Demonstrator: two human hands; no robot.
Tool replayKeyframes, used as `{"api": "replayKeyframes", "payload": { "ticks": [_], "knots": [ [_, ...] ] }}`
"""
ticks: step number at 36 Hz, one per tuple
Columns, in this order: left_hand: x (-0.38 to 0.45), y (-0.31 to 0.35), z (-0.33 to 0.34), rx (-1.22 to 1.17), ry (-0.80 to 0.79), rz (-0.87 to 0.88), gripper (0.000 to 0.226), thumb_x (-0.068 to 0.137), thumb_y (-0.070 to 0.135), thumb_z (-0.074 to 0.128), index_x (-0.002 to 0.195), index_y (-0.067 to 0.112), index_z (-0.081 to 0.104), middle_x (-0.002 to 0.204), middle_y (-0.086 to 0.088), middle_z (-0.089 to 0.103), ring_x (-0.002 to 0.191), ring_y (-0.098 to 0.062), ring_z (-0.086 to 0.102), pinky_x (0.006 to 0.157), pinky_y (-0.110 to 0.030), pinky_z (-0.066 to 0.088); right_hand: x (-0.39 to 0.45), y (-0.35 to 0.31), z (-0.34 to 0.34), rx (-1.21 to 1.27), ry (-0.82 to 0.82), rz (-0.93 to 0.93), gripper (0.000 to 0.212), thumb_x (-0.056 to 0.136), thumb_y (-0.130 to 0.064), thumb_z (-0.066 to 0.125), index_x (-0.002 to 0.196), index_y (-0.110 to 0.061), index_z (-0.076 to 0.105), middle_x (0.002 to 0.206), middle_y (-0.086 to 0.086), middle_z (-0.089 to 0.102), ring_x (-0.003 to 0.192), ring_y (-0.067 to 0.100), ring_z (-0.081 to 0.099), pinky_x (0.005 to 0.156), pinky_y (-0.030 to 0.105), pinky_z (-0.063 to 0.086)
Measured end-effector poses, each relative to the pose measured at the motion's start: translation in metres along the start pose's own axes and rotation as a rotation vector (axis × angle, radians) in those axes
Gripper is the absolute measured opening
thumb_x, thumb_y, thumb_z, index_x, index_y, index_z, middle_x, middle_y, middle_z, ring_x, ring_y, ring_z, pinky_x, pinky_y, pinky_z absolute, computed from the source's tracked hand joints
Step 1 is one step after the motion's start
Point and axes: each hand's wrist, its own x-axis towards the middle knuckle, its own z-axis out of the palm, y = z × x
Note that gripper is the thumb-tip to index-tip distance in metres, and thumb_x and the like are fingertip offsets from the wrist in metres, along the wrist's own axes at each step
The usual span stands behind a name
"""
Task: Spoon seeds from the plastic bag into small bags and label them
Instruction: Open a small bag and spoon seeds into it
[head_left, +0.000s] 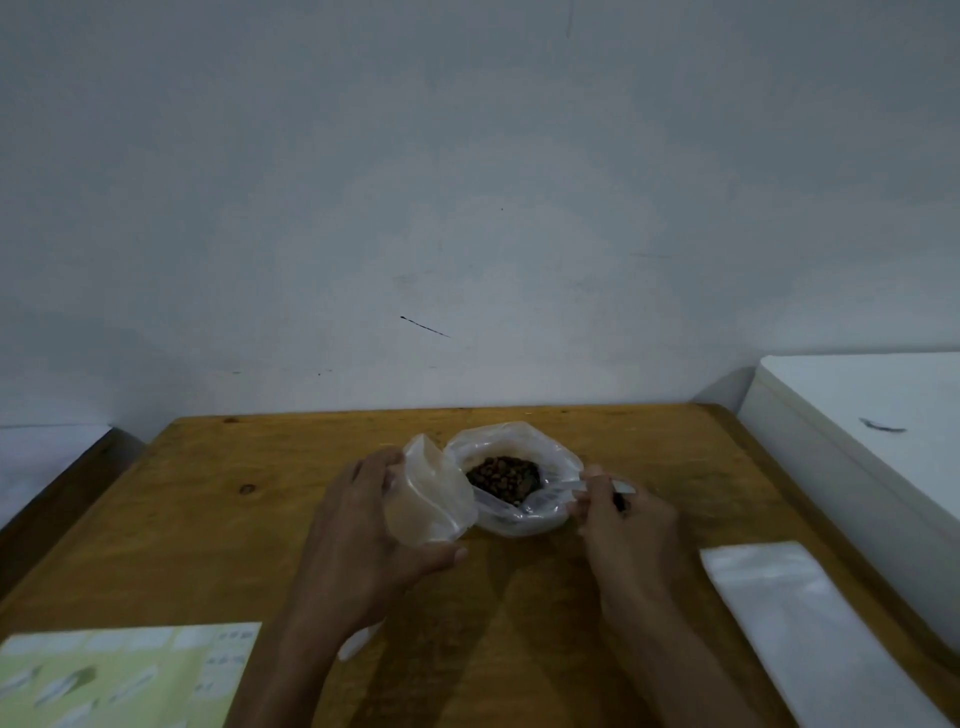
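Note:
A clear plastic bag (558, 470) stands open in the middle of the wooden table (208, 519), with dark brown seeds (503, 475) heaped inside. My left hand (363, 530) grips a small clear bag (431, 499), held open just left of the big bag. My right hand (618, 519) pinches the handle of a spoon (587, 486) whose bowl reaches into the big bag among the seeds. The spoon's bowl is blurred behind the plastic.
A stack of clear small bags (800, 618) lies at the front right. A green label sheet (124, 675) lies at the front left. A small white object (358, 642) shows under my left wrist. A white box (872, 431) borders the table's right side; a wall stands behind.

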Motion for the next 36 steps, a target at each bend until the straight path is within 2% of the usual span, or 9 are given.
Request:
{"api": "replayKeyframes", "payload": {
  "ticks": [4,9,14,18,24,28,31,33,36],
  "knots": [
    [0.001,-0.001,0.003,0.017,-0.003,-0.007,0.110,0.052,0.053,0.093,0.144,0.031,0.038,0.138,0.007,0.046,0.119,-0.016,0.046,0.092,-0.035,0.049,0.002,-0.003,-0.005,0.089,0.047,0.047,0.023,0.097,-0.031,0.060,0.079,-0.021,0.072,0.068,-0.001,0.072,0.068,0.016,0.067,0.060,0.030,0.048],
    [0.004,-0.002,0.007,0.030,-0.007,0.002,0.108,0.054,0.051,0.092,0.145,0.030,0.038,0.138,0.007,0.045,0.119,-0.016,0.045,0.093,-0.037,0.050,0.008,-0.007,-0.008,0.172,0.036,0.106,0.024,0.096,-0.029,0.063,0.078,-0.016,0.073,0.066,0.001,0.074,0.064,0.018,0.067,0.061,0.036,0.052],
    [0.007,-0.003,0.011,0.024,-0.024,0.005,0.105,0.054,0.050,0.093,0.142,0.028,0.041,0.136,0.006,0.048,0.119,-0.016,0.047,0.091,-0.035,0.049,0.008,-0.015,-0.011,0.212,0.019,0.082,0.024,0.095,-0.025,0.064,0.076,-0.015,0.072,0.060,-0.002,0.071,0.061,0.014,0.067,0.059,0.031,0.051],
    [0.009,-0.003,0.012,0.008,-0.032,0.002,0.102,0.054,0.051,0.093,0.141,0.027,0.043,0.135,0.004,0.050,0.116,-0.017,0.047,0.089,-0.034,0.049,0.009,-0.024,-0.012,0.240,-0.016,0.056,0.028,0.096,-0.026,0.063,0.074,-0.012,0.072,0.060,-0.001,0.072,0.064,0.018,0.067,0.061,0.035,0.051],
    [0.012,-0.002,0.010,-0.007,-0.025,-0.017,0.103,0.054,0.052,0.092,0.141,0.023,0.045,0.135,0.001,0.052,0.115,-0.019,0.049,0.087,-0.036,0.051,0.003,-0.046,-0.015,0.279,-0.109,0.009,0.021,0.095,-0.024,0.064,0.086,-0.007,0.072,0.062,0.003,0.072,0.060,0.014,0.066,0.060,0.034,0.050],
    [0.014,0.003,0.009,-0.069,-0.025,-0.023,0.102,0.055,0.046,0.094,0.141,0.020,0.046,0.134,0.000,0.053,0.108,-0.013,0.048,0.082,-0.029,0.047,-0.017,-0.062,-0.016,0.130,-0.251,-0.207,0.028,0.097,-0.028,0.061,0.078,-0.013,0.074,0.065,0.003,0.073,0.058,0.015,0.066,0.059,0.038,0.054],
    [0.015,0.007,0.010,-0.090,-0.037,-0.023,0.104,0.055,0.046,0.094,0.143,0.021,0.044,0.136,0.000,0.055,0.103,-0.009,0.047,0.077,-0.022,0.045,-0.029,-0.063,-0.013,-0.023,-0.399,-0.468,0.020,0.098,-0.030,0.059,0.093,-0.019,0.075,0.068,-0.002,0.072,0.061,0.006,0.067,0.054,0.025,0.054],
    [0.014,0.006,0.009,-0.106,-0.042,-0.029,0.104,0.056,0.046,0.094,0.143,0.021,0.044,0.136,0.001,0.054,0.104,-0.008,0.047,0.072,-0.016,0.042,-0.030,-0.059,-0.012,-0.054,-0.365,-0.580,0.020,0.098,-0.031,0.058,0.096,-0.020,0.074,0.069,-0.005,0.070,0.063,0.003,0.067,0.053,0.016,0.050],
    [0.014,0.002,0.009,-0.115,-0.026,-0.037,0.103,0.053,0.048,0.094,0.140,0.021,0.046,0.126,0.005,0.053,0.105,-0.012,0.051,0.072,-0.021,0.045,-0.024,-0.054,-0.018,-0.033,-0.197,-0.656,0.020,0.097,-0.029,0.056,0.089,-0.020,0.072,0.069,-0.009,0.068,0.063,0.001,0.065,0.052,0.008,0.044]
  ]
}}
